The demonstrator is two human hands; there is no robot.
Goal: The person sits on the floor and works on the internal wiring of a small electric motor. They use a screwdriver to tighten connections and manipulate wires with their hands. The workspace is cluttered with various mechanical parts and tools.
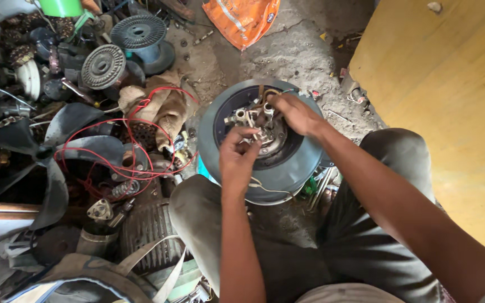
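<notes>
Left hand [237, 160], at centre frame, fingers curled and pinched on the small metal fittings at the hub of a round grey ceiling-fan motor [265, 148]; right hand [296, 112], just above and to the right, fingertips closed on the brown winding leads [266, 95] at the hub's upper edge. Both hands grip parts at the motor's centre; exactly what each pinch encloses is too small to tell. The step in hand appears to be work on the wiring and terminals of the stator, and the next move would seem to call for a fine fingertip hold with the housing kept steady. The motor lies face up on the concrete floor [287, 50] between the person's knees, its blue-grey shell dusty, a dark ring of windings exposed around a pale metal core, a thin white wire [268, 188] trailing over its lower rim. Left of it: a tangle of red wire [113, 157], dark fan blades [71, 120], grey wire spools [138, 33] at upper left, a ribbed motor casing [147, 224] at lower left. Upper centre, an orange bag [242, 17]; right, a yellow board [450, 95].
</notes>
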